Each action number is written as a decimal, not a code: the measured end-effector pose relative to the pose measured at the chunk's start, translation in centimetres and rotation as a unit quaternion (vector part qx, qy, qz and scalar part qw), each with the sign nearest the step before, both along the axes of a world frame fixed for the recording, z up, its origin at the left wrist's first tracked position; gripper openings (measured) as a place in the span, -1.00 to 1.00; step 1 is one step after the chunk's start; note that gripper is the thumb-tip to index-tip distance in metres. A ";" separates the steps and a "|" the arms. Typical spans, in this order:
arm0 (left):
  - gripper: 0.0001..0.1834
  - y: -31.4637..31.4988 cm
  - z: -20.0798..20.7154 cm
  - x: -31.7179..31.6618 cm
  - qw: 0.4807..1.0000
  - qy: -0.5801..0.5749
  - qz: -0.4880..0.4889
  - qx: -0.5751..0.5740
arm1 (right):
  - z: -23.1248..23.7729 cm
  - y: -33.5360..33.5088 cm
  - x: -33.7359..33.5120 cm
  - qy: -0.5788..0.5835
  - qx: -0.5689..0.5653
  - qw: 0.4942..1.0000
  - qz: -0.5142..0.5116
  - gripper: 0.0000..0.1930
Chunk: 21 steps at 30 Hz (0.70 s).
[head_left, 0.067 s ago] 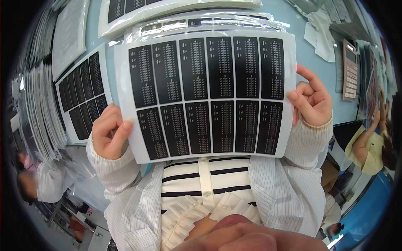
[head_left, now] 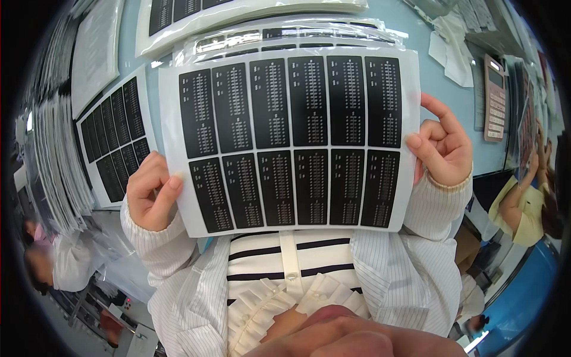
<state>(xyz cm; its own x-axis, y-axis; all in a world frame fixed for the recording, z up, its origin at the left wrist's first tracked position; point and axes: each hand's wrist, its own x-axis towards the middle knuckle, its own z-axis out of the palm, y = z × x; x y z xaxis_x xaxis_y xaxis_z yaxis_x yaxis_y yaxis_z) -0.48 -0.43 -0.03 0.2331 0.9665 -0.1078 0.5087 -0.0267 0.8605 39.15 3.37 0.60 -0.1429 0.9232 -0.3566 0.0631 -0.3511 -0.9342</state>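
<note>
Between my hands I hold up a white sheet (head_left: 285,149) bearing two rows of black rectangular labels with fine pale print. My left hand (head_left: 150,191) is closed on its lower left edge, thumb on the front and the other fingers behind. At the right edge, my right hand (head_left: 443,147) pinches it the same way, the index finger raised along the margin. Beyond the sheet's far edge lies a clear plastic-wrapped pile (head_left: 238,38) of similar labels, partly hidden. To the left, a smaller sheet of black labels (head_left: 116,140) rests on the table.
The pale blue table (head_left: 404,27) carries another stack of label sheets (head_left: 262,13) at the far side. Tall stacks of packed sheets (head_left: 56,160) stand at the left. On the right are a pink calculator (head_left: 495,98) and crumpled white paper (head_left: 451,56). Other people sit nearby on both sides.
The held sheet has tipped slightly, its near edge dropping a little lower in the picture. Both hands keep their grip.
</note>
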 end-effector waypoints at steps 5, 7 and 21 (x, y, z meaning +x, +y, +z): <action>-0.70 0.1 -0.5 -0.3 0.999 -0.033 0.009 -0.004 | 1.3 -0.2 -0.5 0.026 0.034 0.999 -0.003 -0.41; -0.71 0.0 -0.6 -0.5 0.999 -0.039 0.008 0.002 | 1.7 -0.4 -0.7 0.025 0.042 0.999 0.001 -0.40; -0.79 -0.5 0.0 -0.3 0.999 -0.041 -0.002 0.022 | 2.7 -1.9 -0.5 0.015 0.080 0.997 -0.017 -0.37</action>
<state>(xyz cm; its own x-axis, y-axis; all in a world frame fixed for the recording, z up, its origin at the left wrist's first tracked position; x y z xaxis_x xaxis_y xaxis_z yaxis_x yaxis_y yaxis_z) -0.81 -0.97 -0.07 0.2426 0.9690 -0.0460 0.4359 -0.0665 0.8975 38.65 1.49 3.30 -0.1183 0.9725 -0.2007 0.0240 -0.1992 -0.9797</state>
